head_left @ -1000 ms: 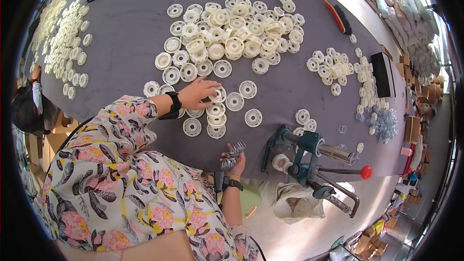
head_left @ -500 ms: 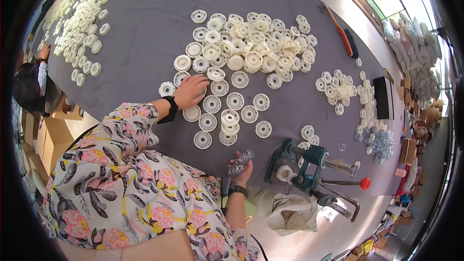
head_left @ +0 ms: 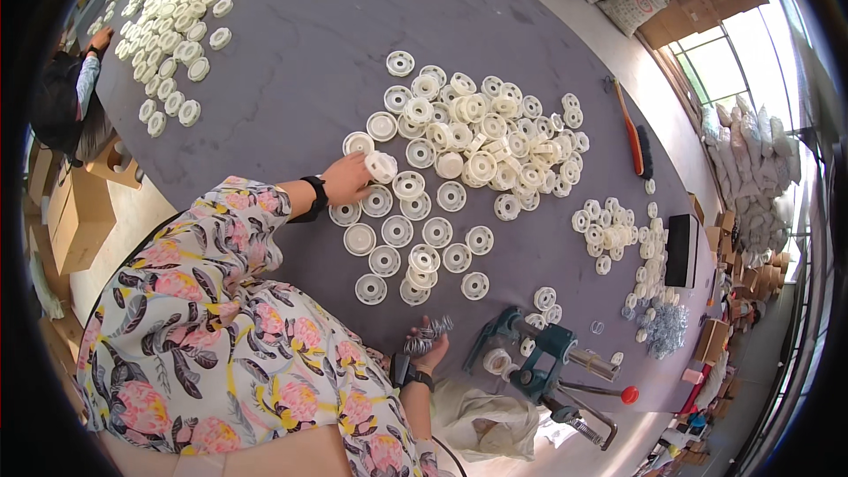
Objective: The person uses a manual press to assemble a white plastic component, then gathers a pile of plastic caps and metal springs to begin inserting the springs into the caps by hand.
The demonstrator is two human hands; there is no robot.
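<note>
My left hand point(head_left: 347, 179) reaches over the table, its fingers closed on a white round plastic wheel point(head_left: 382, 167) that is tilted up. More such wheels, each with a centre hole, lie flat around it, among them a wheel point(head_left: 397, 230) just below the hand. My right hand point(head_left: 429, 355), palm up near the table's front edge, has its fingers curled round several metal coil springs point(head_left: 428, 334). To its right stands a green hand press point(head_left: 546, 358) with a red-knobbed lever and a white part inside it.
A big heap of white wheels point(head_left: 495, 137) covers the table's middle. Smaller white rings point(head_left: 605, 230), a pile of springs point(head_left: 669, 331), a black box point(head_left: 680, 250) and a brush point(head_left: 638, 141) lie right. At the far left a co-worker's hand point(head_left: 102, 40) is beside another heap.
My left hand, earlier spread over the wheels, now has one lifted and tilted in its fingers. The springs stay in my right hand. The whole view has shifted slightly.
</note>
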